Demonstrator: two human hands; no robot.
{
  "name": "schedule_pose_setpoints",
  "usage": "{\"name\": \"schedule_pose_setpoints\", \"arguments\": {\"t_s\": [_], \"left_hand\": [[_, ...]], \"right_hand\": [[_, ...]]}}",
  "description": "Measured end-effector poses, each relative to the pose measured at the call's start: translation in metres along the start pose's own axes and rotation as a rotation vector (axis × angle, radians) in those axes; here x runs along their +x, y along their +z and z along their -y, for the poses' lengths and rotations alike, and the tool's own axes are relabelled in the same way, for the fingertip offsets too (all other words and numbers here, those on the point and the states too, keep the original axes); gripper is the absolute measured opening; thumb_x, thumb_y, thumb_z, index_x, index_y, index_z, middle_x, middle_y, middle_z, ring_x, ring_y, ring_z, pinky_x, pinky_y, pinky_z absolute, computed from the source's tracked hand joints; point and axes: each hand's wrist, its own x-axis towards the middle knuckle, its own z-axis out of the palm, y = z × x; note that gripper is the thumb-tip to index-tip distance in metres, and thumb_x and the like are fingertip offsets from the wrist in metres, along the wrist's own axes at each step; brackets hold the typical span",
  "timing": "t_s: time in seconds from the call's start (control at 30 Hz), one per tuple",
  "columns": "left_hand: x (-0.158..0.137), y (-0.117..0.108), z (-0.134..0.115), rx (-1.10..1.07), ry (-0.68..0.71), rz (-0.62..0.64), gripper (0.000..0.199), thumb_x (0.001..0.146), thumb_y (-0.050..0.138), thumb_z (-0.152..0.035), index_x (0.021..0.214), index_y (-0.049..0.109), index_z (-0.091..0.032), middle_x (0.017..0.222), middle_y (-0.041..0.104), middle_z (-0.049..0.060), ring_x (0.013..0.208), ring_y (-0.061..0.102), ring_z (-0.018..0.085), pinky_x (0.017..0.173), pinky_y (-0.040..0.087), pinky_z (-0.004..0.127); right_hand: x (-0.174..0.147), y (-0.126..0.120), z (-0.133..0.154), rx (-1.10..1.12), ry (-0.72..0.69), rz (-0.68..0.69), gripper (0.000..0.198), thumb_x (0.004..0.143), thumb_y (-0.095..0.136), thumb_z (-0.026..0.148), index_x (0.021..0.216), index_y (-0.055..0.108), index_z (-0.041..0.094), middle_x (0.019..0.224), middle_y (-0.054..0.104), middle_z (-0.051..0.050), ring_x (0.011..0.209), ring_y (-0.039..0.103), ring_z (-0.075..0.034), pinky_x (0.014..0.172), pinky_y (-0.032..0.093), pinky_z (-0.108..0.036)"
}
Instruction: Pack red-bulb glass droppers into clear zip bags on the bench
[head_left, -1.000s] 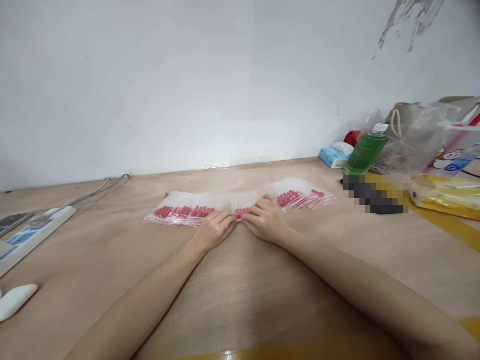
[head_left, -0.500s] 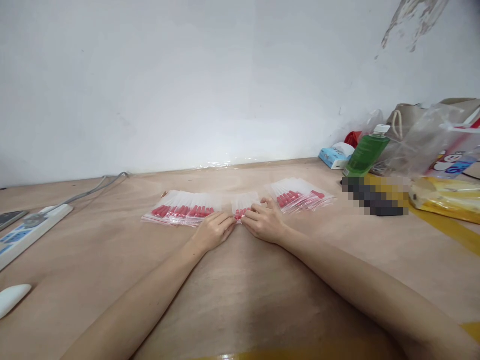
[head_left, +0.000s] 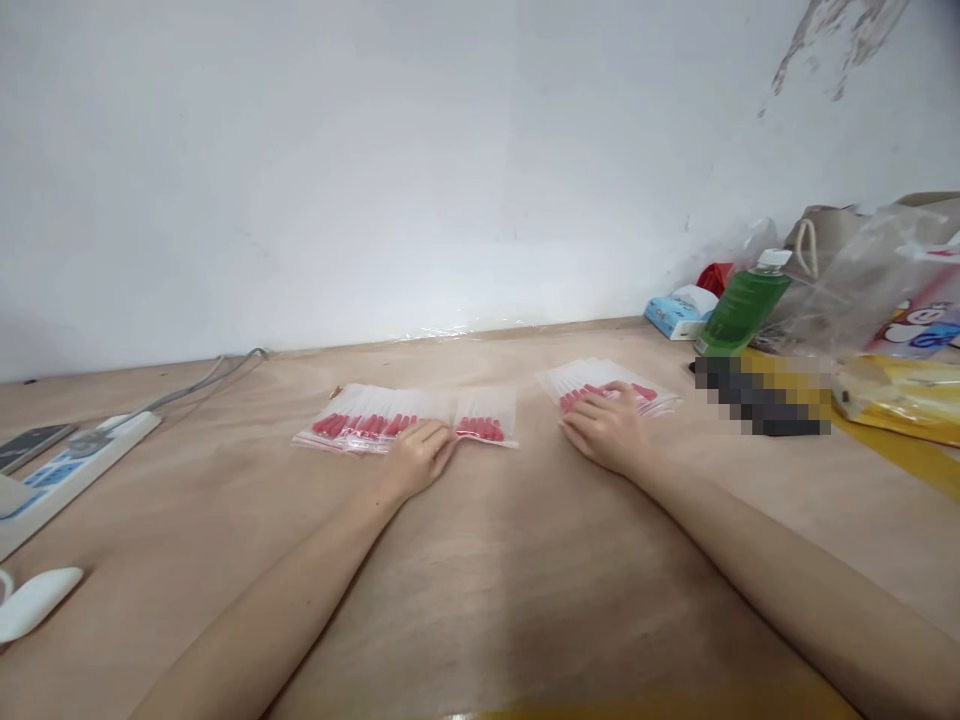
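Note:
A small clear zip bag (head_left: 486, 405) with several red sticks or tubes in it lies flat in the middle of the table. My left hand (head_left: 418, 455) is closed at its lower left corner, pinching the edge. Left of it spreads an overlapping row of similar bags (head_left: 360, 425), partly behind my left hand. My right hand (head_left: 606, 430) rests at the near side of a fanned pile of bags (head_left: 577, 378) on the right. Its fingers are somewhat apart over the red contents and cover part of the pile.
On the left lie a white power strip (head_left: 112, 450) with a grey cable, a dark phone (head_left: 34, 447) and a white mouse-like object (head_left: 45, 600). At the right stand a green bottle (head_left: 742, 305), a blue tissue pack (head_left: 675, 315) and plastic bags (head_left: 847, 270). A white wall (head_left: 375, 180) closes the back.
My right hand has left the middle bag and moved right to the fanned pile. My left hand stays at the middle bag's corner. The view has shifted slightly.

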Motion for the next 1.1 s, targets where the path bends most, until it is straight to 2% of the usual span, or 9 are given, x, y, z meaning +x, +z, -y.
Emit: {"name": "schedule_pose_setpoints", "arguments": {"t_s": [0.1, 0.2, 0.3, 0.43, 0.57, 0.73, 0.97, 1.1], "left_hand": [[-0.001, -0.005, 0.005, -0.039, -0.090, 0.015, 0.015, 0.088, 0.042, -0.018, 0.080, 0.055, -0.017, 0.081, 0.061, 0.005, 0.076, 0.059, 0.014, 0.070, 0.048, 0.027], [0.002, -0.008, 0.003, -0.070, -0.158, 0.046, 0.013, 0.088, 0.040, -0.018, 0.085, 0.053, -0.018, 0.100, 0.059, 0.007, 0.086, 0.059, 0.016, 0.074, 0.048, 0.028], [0.007, -0.010, 0.000, -0.128, -0.187, 0.091, 0.015, 0.090, 0.034, -0.017, 0.089, 0.049, -0.018, 0.114, 0.055, 0.009, 0.099, 0.057, 0.018, 0.080, 0.047, 0.031], [0.010, -0.016, 0.004, -0.163, -0.207, 0.175, 0.016, 0.091, 0.030, -0.018, 0.097, 0.046, -0.019, 0.117, 0.056, 0.009, 0.100, 0.057, 0.018, 0.082, 0.046, 0.033], [0.009, -0.024, 0.012, -0.128, -0.194, 0.250, 0.013, 0.090, 0.036, -0.023, 0.098, 0.045, -0.019, 0.112, 0.058, 0.008, 0.092, 0.060, 0.018, 0.076, 0.048, 0.031], [-0.002, -0.027, 0.022, 0.030, -0.087, 0.332, 0.010, 0.086, 0.041, -0.024, 0.092, 0.047, -0.018, 0.109, 0.058, 0.008, 0.085, 0.061, 0.019, 0.070, 0.048, 0.030], [-0.023, -0.035, 0.032, 0.109, -0.038, 0.296, 0.013, 0.084, 0.039, -0.018, 0.088, 0.051, -0.018, 0.109, 0.060, 0.009, 0.093, 0.060, 0.021, 0.077, 0.048, 0.034], [-0.021, -0.047, 0.023, 0.150, -0.074, 0.235, 0.016, 0.078, 0.050, -0.028, 0.090, 0.055, -0.019, 0.103, 0.062, 0.010, 0.096, 0.056, 0.027, 0.081, 0.043, 0.042]], "right_hand": [[-0.010, -0.005, -0.016, 0.038, 0.178, -0.023, 0.021, 0.084, 0.048, 0.025, 0.069, 0.063, 0.021, 0.072, 0.066, -0.001, 0.074, 0.053, -0.015, 0.084, 0.021, -0.039], [-0.008, -0.010, -0.018, 0.065, 0.253, 0.031, 0.020, 0.080, 0.051, 0.036, 0.080, 0.065, 0.023, 0.088, 0.067, -0.004, 0.084, 0.054, -0.019, 0.087, 0.020, -0.043], [-0.003, -0.014, -0.014, 0.057, 0.239, 0.162, 0.028, 0.075, 0.054, 0.042, 0.093, 0.065, 0.024, 0.106, 0.061, -0.007, 0.096, 0.051, -0.025, 0.093, 0.015, -0.051], [-0.002, -0.014, -0.012, 0.074, 0.204, 0.308, 0.038, 0.073, 0.050, 0.030, 0.110, 0.059, 0.027, 0.111, 0.060, -0.006, 0.101, 0.051, -0.026, 0.096, 0.007, -0.058], [-0.002, -0.014, -0.006, 0.105, 0.186, 0.326, 0.041, 0.074, 0.046, 0.024, 0.113, 0.058, 0.026, 0.112, 0.060, -0.005, 0.101, 0.052, -0.024, 0.098, 0.002, -0.060], [0.008, -0.014, 0.014, 0.211, 0.119, 0.309, 0.037, 0.077, 0.045, 0.021, 0.111, 0.059, 0.026, 0.110, 0.062, -0.003, 0.101, 0.053, -0.022, 0.100, -0.001, -0.060], [0.030, -0.003, 0.053, 0.362, 0.104, 0.350, 0.041, 0.077, 0.044, 0.020, 0.116, 0.055, 0.027, 0.117, 0.058, -0.003, 0.107, 0.049, -0.023, 0.100, 0.014, -0.057], [0.039, 0.002, 0.060, 0.455, 0.083, 0.355, 0.048, 0.075, 0.046, 0.016, 0.124, 0.048, 0.021, 0.122, 0.054, -0.007, 0.110, 0.047, -0.021, 0.094, 0.031, -0.041]]}}
